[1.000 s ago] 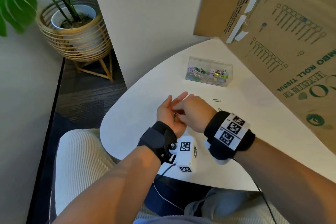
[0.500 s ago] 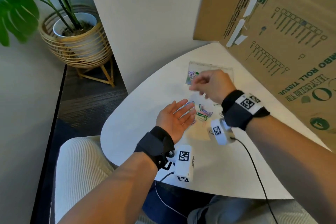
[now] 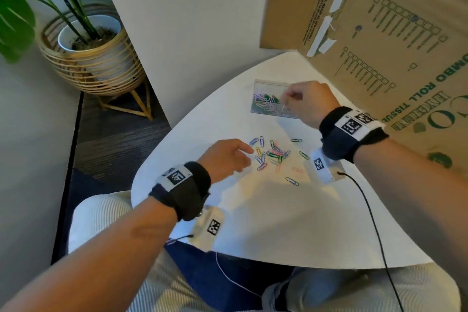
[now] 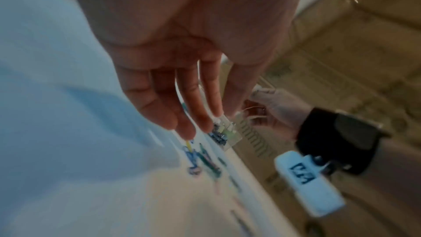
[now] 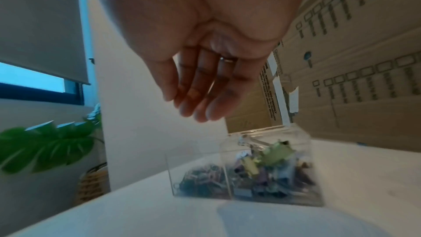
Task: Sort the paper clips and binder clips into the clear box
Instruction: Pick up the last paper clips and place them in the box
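Note:
The clear box (image 3: 263, 85) stands at the table's far side. In the right wrist view the clear box (image 5: 303, 143) has two compartments, paper clips (image 5: 198, 181) on the left and binder clips (image 5: 271, 167) on the right. My right hand (image 3: 287, 99) hovers over the box; its fingers (image 5: 196, 109) are straight and close together, and I see nothing in them. A loose pile of coloured paper clips (image 3: 271, 154) lies mid-table. My left hand (image 3: 245, 157) is palm down just left of the pile, its fingertips (image 4: 189, 131) reaching down beside a yellow clip (image 4: 188, 144).
A large cardboard box (image 3: 392, 45) stands along the right side of the white table (image 3: 278, 223), close behind the clear box. A potted plant (image 3: 88, 45) in a wicker stand sits on the floor to the left. A thin black cable (image 3: 367, 205) crosses the table's right part.
My right hand left my left palm and moved out over the clear box. My left hand turned palm down and reached toward the clips now lying on the table.

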`<state>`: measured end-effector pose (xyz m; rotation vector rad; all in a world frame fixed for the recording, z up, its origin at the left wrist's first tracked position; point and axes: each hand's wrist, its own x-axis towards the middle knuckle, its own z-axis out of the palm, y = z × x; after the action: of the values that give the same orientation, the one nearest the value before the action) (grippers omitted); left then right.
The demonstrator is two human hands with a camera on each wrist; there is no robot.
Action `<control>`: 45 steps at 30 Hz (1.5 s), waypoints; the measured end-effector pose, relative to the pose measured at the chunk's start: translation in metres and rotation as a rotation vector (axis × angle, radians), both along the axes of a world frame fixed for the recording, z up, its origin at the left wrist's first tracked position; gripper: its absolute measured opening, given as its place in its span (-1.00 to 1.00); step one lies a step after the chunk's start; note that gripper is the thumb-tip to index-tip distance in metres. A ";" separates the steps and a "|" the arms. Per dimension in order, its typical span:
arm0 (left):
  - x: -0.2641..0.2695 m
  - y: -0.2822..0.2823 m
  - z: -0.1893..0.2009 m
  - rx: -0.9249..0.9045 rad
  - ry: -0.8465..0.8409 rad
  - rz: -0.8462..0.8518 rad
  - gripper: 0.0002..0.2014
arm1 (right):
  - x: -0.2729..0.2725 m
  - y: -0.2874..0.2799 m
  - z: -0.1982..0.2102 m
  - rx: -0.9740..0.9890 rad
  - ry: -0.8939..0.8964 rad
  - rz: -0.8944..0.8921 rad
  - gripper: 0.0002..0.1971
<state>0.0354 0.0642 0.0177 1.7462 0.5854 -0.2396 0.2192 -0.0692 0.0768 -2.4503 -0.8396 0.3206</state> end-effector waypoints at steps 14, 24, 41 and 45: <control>0.077 -0.030 -0.010 0.793 0.330 -0.460 -0.46 | 0.002 -0.056 -0.056 -0.665 0.045 0.194 -0.50; 0.060 -0.023 -0.011 0.844 0.286 -0.622 -0.01 | -0.049 -0.090 -0.068 -0.509 0.153 0.249 -0.09; 0.064 -0.051 -0.008 0.802 0.226 -0.583 -0.32 | -0.045 -0.065 -0.075 -0.454 0.209 0.171 0.04; 0.060 -0.057 -0.011 0.776 0.174 -0.505 -0.34 | -0.049 -0.060 -0.078 -0.385 0.193 0.183 -0.13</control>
<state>0.0952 0.0074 0.0068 2.6407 0.3641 -0.5755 0.1699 -0.1292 -0.0007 -2.6331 -0.9937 0.8413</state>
